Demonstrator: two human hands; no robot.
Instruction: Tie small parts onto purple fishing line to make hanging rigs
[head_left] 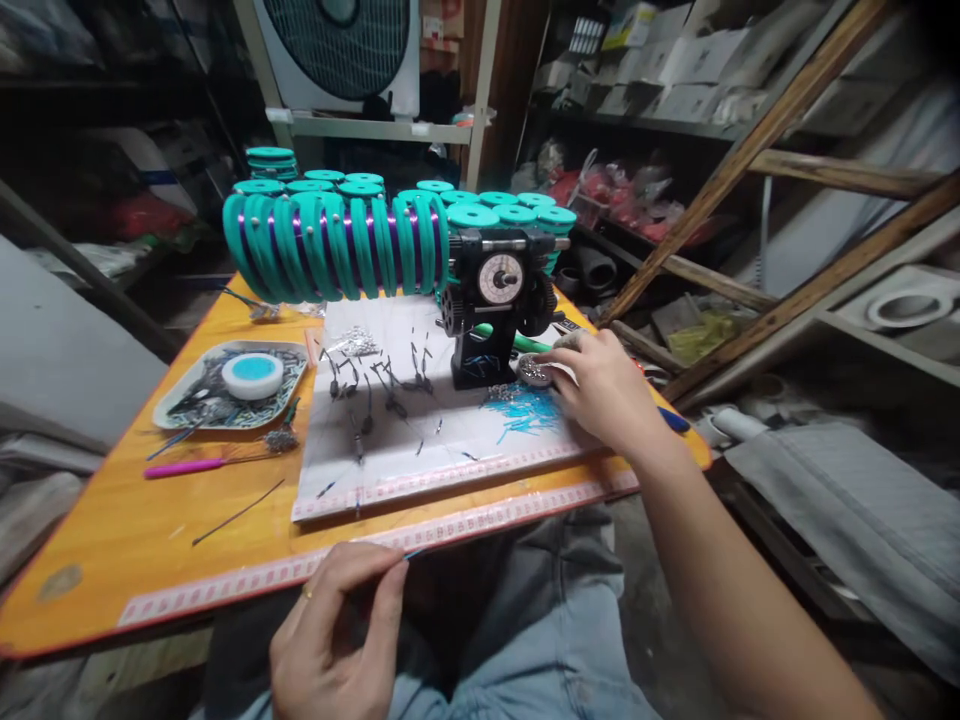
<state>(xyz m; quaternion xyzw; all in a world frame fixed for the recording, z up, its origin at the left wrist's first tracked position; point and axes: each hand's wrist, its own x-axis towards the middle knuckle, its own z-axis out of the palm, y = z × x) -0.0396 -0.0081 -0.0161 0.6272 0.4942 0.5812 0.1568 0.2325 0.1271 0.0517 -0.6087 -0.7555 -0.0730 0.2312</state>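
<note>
My left hand (341, 630) is low in front of the table edge, its thumb and index finger pinching a thin blue tube (412, 553). Over at the right of the white board, the fingertips of my right hand (596, 385) are bent together at a small round dish (534, 372) of tiny metal beads. Whether a bead is between them is too small to see. Beside the dish lies a loose pile of thin blue tubes (525, 412). Several dark small swivel-like pieces with wires (390, 385) are spread on the white board (405, 460).
Behind the dish stands a black winder with a dial (501, 280), carrying a row of teal spools (337, 245). More teal spools (469, 215) stand behind. A tray (169, 410) of metal parts and a pink-handled hook tool (184, 467) lie at left. Wooden bars (742, 150) lean at right.
</note>
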